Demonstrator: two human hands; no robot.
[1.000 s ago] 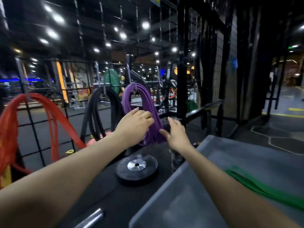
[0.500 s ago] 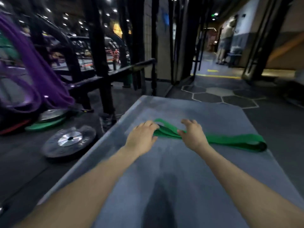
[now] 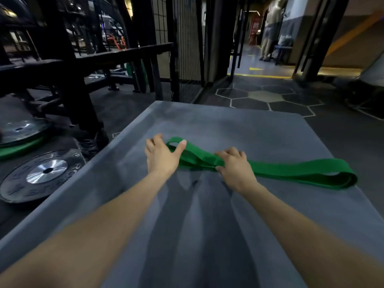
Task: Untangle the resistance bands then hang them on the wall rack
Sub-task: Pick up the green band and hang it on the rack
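Observation:
A green resistance band lies folded across a grey mat-covered platform, its far loop near the platform's right edge. My left hand is at the band's left loop, thumb hooked over the loop's top edge and fingers curled round it. My right hand pinches the band's middle, where the layers bunch together, fingers curled over it. The wall rack and the other bands are out of view.
Black weight plates and a green plate lie on the floor at the left. A black steel rack frame stands behind them. A person stands far back in the corridor on the right.
My head turned from the rack with hung purple, black and red bands down to the platform. Both hands dropped onto the green band and have taken hold; its left loop is lifted a little.

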